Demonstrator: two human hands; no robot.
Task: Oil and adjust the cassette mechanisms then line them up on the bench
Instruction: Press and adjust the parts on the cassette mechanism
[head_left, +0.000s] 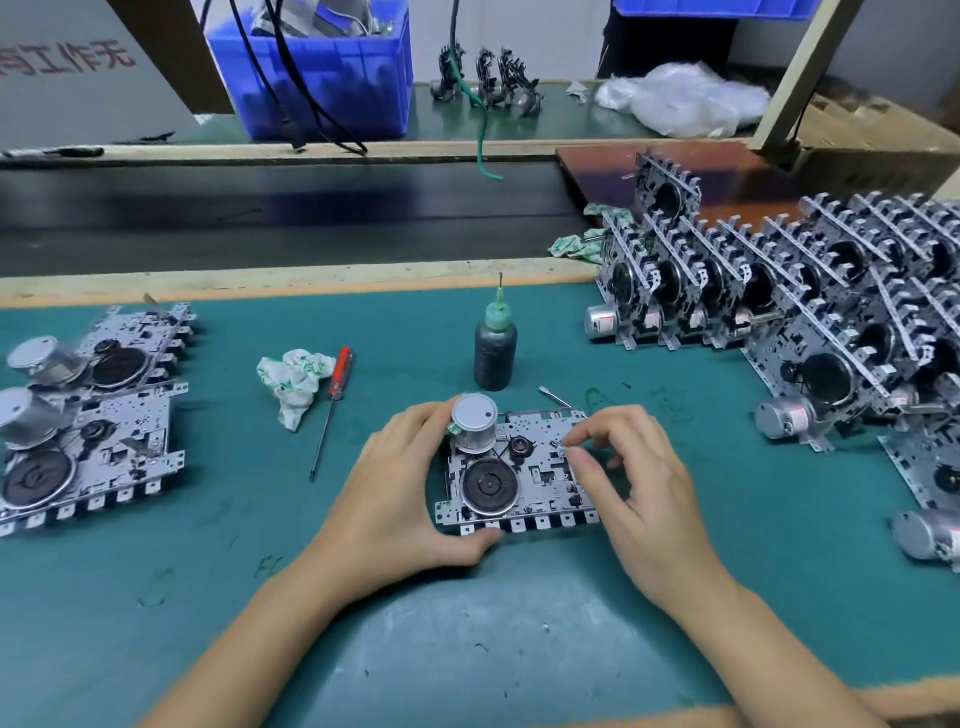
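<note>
A cassette mechanism (524, 478) lies flat on the green bench mat, with a silver motor at its top left and a black flywheel below it. My left hand (410, 488) grips its left edge, fingers curled round the motor side and thumb under the front edge. My right hand (634, 483) hovers over the mechanism's right side, thumb and forefinger close together at a small part near the top right. A dark oil bottle (495, 349) with a green needle tip stands just behind. Two mechanisms (88, 415) lie flat at the left.
Many mechanisms (810, 306) stand stacked on edge at the right. A red-handled screwdriver (332, 405) and a crumpled cloth (293, 379) lie left of the bottle. A small metal tool (555, 397) lies behind the mechanism. A dark conveyor (291, 208) and a blue bin (322, 78) sit beyond.
</note>
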